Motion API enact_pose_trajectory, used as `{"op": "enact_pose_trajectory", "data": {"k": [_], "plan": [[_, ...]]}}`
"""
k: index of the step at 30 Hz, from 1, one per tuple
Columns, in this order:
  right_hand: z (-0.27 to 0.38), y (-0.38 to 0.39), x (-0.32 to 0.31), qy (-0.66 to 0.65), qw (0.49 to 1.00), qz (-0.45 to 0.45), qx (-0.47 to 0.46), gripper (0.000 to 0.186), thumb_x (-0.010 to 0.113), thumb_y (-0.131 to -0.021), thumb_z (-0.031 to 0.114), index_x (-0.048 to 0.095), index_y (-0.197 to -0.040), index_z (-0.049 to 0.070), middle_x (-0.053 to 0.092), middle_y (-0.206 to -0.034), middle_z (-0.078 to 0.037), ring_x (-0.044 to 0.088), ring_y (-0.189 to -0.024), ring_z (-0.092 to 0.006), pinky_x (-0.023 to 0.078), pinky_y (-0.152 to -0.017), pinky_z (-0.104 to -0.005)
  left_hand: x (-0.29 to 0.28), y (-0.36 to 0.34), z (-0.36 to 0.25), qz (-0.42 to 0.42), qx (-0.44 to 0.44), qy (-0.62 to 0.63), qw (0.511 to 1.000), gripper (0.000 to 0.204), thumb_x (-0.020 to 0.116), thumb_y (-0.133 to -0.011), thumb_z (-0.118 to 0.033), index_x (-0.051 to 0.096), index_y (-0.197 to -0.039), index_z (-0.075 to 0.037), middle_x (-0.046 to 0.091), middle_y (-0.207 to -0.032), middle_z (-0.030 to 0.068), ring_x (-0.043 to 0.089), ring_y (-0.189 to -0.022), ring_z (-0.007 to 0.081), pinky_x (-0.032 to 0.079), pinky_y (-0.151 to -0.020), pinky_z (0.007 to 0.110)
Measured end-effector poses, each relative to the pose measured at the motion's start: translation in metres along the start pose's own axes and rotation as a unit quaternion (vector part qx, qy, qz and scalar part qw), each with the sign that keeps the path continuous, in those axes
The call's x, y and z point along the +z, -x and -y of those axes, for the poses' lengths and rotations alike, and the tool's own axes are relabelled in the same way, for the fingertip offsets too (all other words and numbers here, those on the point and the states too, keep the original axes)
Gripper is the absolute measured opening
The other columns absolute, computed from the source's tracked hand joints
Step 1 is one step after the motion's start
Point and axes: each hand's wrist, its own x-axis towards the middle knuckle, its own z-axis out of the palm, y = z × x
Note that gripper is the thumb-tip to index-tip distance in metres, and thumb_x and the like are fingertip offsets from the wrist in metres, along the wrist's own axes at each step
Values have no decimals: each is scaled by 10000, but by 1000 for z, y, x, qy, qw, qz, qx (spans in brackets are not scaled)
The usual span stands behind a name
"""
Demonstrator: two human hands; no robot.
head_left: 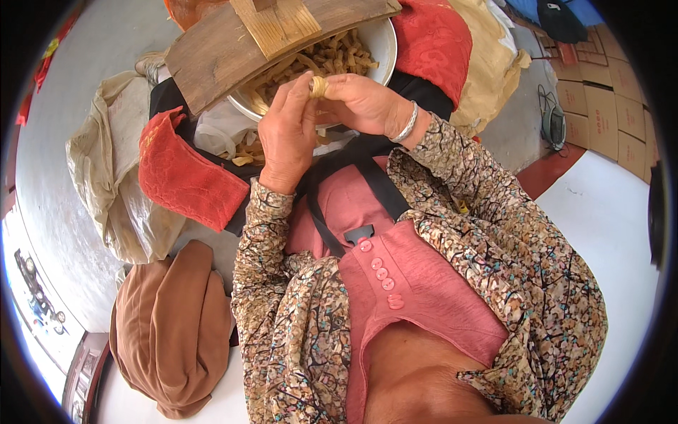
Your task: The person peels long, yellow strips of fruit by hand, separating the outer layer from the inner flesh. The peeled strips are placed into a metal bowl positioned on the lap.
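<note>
My left hand [288, 131] and my right hand [367, 102] meet over the near rim of a white basin [385, 53]. Pinched between their fingertips is a small pale-yellow coiled strip [319, 87], wound into a tight bundle. Its exact kind I cannot make out. Many yellow-brown strips [339, 56] fill the basin behind my fingers. A curved wooden board [212, 67] with a lighter block [279, 28] on it lies across the basin's far part and hides some of the strips. More strips [248, 150] lie in clear plastic below the basin, close to my left wrist.
Red patterned cloths [191, 173] flank the basin on both sides. A pale plastic sack [106, 162] stands at the left, with a brown cloth [173, 325] nearer me. To the right are a beige sack [487, 71], stacked cardboard boxes [600, 113] and a grey-green object [554, 127] on the floor.
</note>
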Motion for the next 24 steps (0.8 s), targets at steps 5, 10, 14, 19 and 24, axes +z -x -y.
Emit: {"op": "enact_pose_trajectory", "data": {"k": [5, 10, 14, 19, 24], "plan": [[6, -3, -9, 174, 981, 29, -76, 221, 560, -918, 111, 617, -1113, 23, 601, -1124, -34, 558, -1064, -144, 463, -884, -269, -16, -11, -15, 109, -184, 252, 944, 349, 587, -862, -45, 538, -1206, -18, 587, -1089, 188, 611, -917, 312, 493, -768, 319], [8, -5, 5, 525, 744, -36, -411, 89, 594, -828, 0, 636, -890, -47, 563, -1155, -107, 556, -1015, -190, 454, -856, -286, -10, -22, -23, 84, -190, 78, 975, 311, 535, -922, -190, 537, -1132, 40, 649, -843, 156, 630, -754, 223, 494, -688, 337], [11, -2, 18, 548, 672, -81, -492, 65, 617, -804, 7, 660, -823, -37, 584, -1096, -126, 573, -968, -250, 460, -819, -300, 1, -22, -6, 7, -241, 204, 949, 316, 491, -949, -254, 568, -1056, 34, 618, -715, 80, 584, -648, 148, 463, -579, 304], [25, -19, 14, 247, 863, -106, -427, 108, 615, -857, 52, 669, -834, -38, 578, -1094, -62, 577, -919, -132, 466, -800, -246, -11, -6, -31, 51, -393, 424, 815, 282, 469, -971, -244, 595, -1016, 4, 487, -660, -43, 449, -574, 38, 339, -492, 210], [40, -8, 9, 237, 897, -45, -372, 190, 560, -932, 119, 621, -1065, -2, 638, -941, 4, 590, -876, -78, 489, -747, -209, -16, 19, -9, 2, -139, 56, 989, 145, 538, -931, -169, 606, -996, -59, 537, -636, 56, 536, -552, 217, 398, -502, 317]]}}
